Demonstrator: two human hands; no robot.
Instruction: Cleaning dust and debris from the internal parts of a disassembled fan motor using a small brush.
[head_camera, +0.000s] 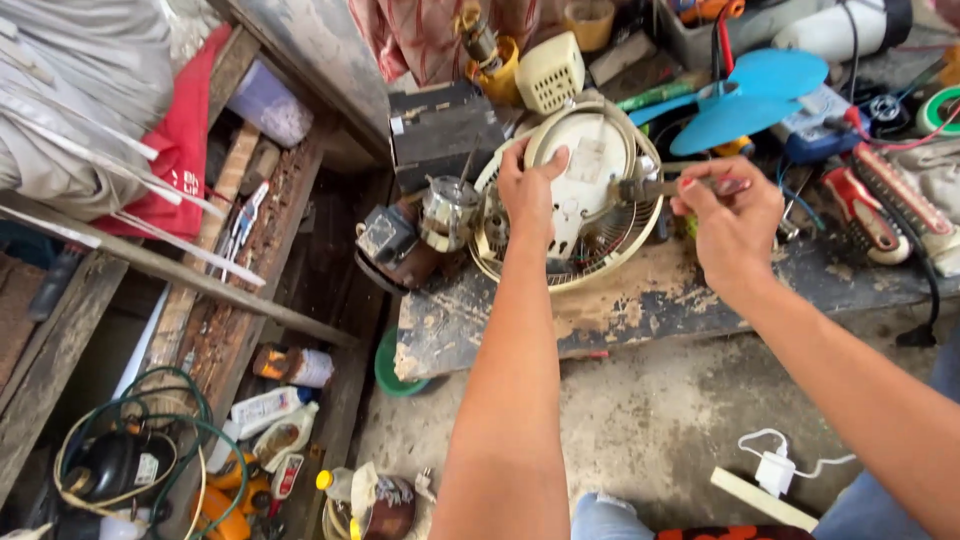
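Fingers: left hand (527, 190) lies spread and flat, palm down, on the cream fan guard (572, 190), thumb out along its rim, pressing rather than gripping; right hand (730, 215) is pinched closed round the handle of a screwdriver (660, 187)
Near floor: white plug adapter (773, 470) with its cord on bare concrete, between the forearms
Left low: dark compressor (115, 465) wound with green hose, plastic bottles (270, 415) beside it
Bench edge: worn wooden board (640, 310), paint flaking, carrying the fan parts
Fan guard: rests tilted on the board, round white centre plate facing up, wire grille showing at its lower edge; screwdriver shaft points left onto the plate
Beside guard: small motor (448, 212) just left of it
Right: red-handled tool (860, 212) lying near the right hand
Far: blue fan blade (755, 95) behind the guard; cream slotted basket (550, 70); green tape roll (940, 110) at the far right edge
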